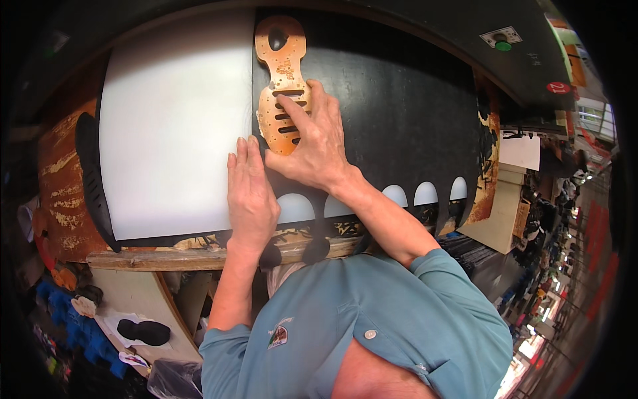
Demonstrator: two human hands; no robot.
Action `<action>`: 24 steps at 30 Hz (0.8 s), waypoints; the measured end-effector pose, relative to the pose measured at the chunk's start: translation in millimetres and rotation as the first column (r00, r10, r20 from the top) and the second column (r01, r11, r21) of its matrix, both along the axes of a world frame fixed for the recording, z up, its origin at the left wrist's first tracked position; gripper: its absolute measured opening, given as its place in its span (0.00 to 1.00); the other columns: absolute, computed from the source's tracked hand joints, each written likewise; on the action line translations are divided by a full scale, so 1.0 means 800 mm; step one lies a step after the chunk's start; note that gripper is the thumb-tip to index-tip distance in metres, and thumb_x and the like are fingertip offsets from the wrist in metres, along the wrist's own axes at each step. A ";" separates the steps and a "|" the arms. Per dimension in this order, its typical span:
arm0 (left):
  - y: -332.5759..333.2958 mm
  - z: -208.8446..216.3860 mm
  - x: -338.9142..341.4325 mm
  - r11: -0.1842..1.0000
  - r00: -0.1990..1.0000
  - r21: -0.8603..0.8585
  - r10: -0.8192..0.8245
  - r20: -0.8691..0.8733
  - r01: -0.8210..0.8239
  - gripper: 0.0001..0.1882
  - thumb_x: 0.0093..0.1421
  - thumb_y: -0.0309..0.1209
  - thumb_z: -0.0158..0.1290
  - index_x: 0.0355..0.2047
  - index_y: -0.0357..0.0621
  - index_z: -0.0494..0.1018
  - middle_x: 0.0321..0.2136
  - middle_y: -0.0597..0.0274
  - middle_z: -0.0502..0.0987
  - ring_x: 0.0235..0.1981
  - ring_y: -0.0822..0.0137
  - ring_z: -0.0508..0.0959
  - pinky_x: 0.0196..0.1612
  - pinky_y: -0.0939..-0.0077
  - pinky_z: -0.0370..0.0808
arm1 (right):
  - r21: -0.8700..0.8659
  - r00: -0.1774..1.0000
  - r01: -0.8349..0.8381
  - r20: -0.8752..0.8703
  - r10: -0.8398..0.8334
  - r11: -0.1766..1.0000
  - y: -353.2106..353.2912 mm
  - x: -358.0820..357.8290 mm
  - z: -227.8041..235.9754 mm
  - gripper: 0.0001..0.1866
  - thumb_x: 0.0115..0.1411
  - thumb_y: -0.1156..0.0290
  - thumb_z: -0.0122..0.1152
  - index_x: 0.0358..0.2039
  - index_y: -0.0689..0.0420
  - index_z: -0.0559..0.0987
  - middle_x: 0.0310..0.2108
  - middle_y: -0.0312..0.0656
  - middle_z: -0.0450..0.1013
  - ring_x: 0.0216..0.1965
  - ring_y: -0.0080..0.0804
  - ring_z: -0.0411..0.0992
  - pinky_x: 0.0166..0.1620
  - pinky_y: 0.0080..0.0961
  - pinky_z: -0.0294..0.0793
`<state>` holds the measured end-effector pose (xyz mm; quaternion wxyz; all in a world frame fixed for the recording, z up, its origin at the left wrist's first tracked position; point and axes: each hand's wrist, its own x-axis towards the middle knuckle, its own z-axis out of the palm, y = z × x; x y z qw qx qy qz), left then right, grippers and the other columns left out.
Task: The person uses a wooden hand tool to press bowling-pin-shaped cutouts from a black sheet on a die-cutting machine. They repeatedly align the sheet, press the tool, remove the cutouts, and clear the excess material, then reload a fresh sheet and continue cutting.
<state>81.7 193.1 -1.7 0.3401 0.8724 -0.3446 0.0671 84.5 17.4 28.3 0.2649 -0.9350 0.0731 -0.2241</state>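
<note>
A copper-coloured, sole-shaped cutting die, with a row of slots and a round opening at its far end, lies on a black sheet beside the sheet's left edge. My right hand grips the die's near half, its index finger on top by the slots and other fingers along the right side. Left of the die's near end, my left hand rests with fingers stretched out and together, the fingertips by the edge between the black sheet and a white surface. Rounded cut-outs line the sheet's near edge, with white showing through.
A dark machine beam with a green button spans the far side. Slotted black scrap hangs at the left edge. A worn wooden rail runs along the front. A black sole-shaped piece lies lower left.
</note>
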 end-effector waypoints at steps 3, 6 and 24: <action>-0.004 -0.004 0.003 1.000 1.000 -0.016 0.005 0.005 -0.005 0.37 0.64 0.12 0.48 0.75 0.28 0.56 0.70 0.37 0.69 0.73 0.34 0.66 0.75 0.37 0.62 | 0.039 1.000 0.014 -0.005 -0.014 0.999 0.004 0.002 -0.003 0.41 0.40 0.59 0.77 0.57 0.64 0.83 0.63 0.69 0.61 0.59 0.67 0.64 0.62 0.55 0.70; -0.005 0.001 0.002 0.999 0.999 -0.034 0.034 -0.004 -0.034 0.35 0.65 0.13 0.50 0.73 0.28 0.59 0.69 0.36 0.70 0.72 0.34 0.68 0.74 0.39 0.63 | 0.005 1.000 0.001 0.015 -0.001 1.000 0.003 -0.001 -0.006 0.43 0.43 0.57 0.79 0.59 0.65 0.80 0.65 0.70 0.60 0.61 0.67 0.63 0.63 0.58 0.69; -0.005 -0.018 -0.110 0.974 0.969 -0.169 -0.109 0.222 0.148 0.10 0.60 0.17 0.65 0.38 0.39 0.77 0.34 0.53 0.80 0.35 0.48 0.76 0.40 0.55 0.74 | 0.522 0.641 0.178 0.581 -0.500 0.834 -0.264 -0.153 0.105 0.10 0.69 0.71 0.68 0.30 0.61 0.82 0.24 0.36 0.78 0.26 0.22 0.71 0.34 0.25 0.73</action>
